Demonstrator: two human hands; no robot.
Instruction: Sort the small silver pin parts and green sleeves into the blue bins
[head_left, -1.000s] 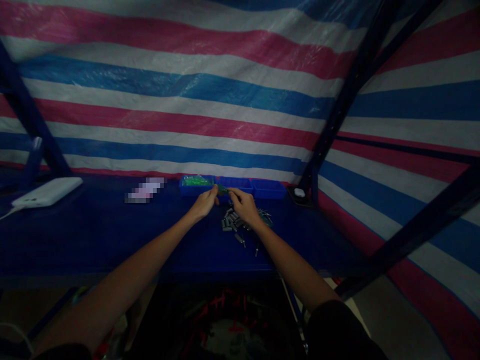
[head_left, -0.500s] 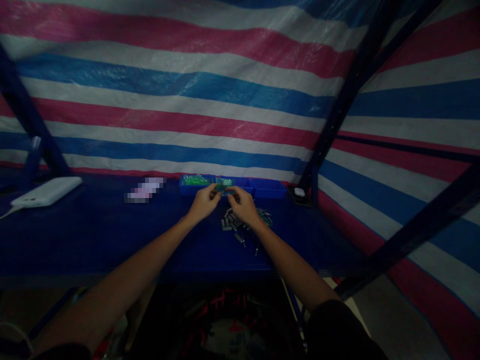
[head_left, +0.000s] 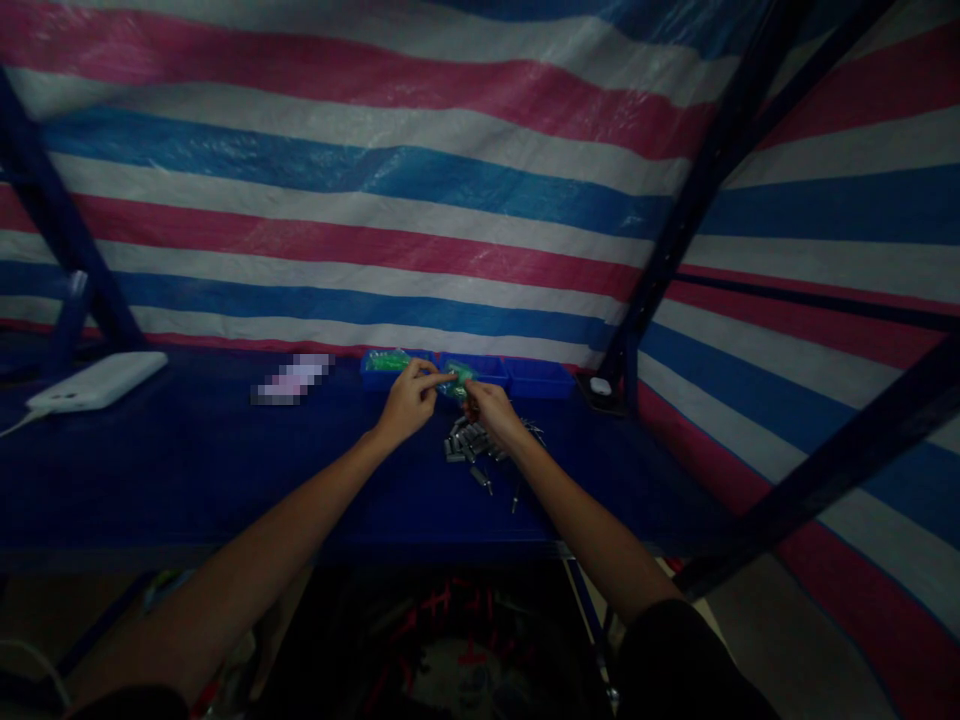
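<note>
A crinkled clear plastic bag with green contents (head_left: pixel 456 382) is between my hands, just in front of the blue bins. My right hand (head_left: pixel 495 412) pinches its right side. My left hand (head_left: pixel 409 402) has its index finger stretched out to the bag's left edge, with the thumb apart below; I see nothing gripped in it. Beneath and beside my right hand lies a pile of small grey metal cylinders (head_left: pixel 466 440), some with thin pins, partly hidden by that hand. One loose cylinder (head_left: pixel 480 480) lies nearer the table's front.
Along the back stands a row of blue bins (head_left: pixel 540 380), the left one holding a green bagged item (head_left: pixel 386 360). A white power bank (head_left: pixel 101 382) with a cable and a blurred flat item (head_left: pixel 292 380) lie left. A small white case (head_left: pixel 599 385) sits by the right post.
The green bag shows more fully between my hands now. My left fingers have loosened from a pinch, index finger extending, while my right hand keeps hold and has shifted slightly right.
</note>
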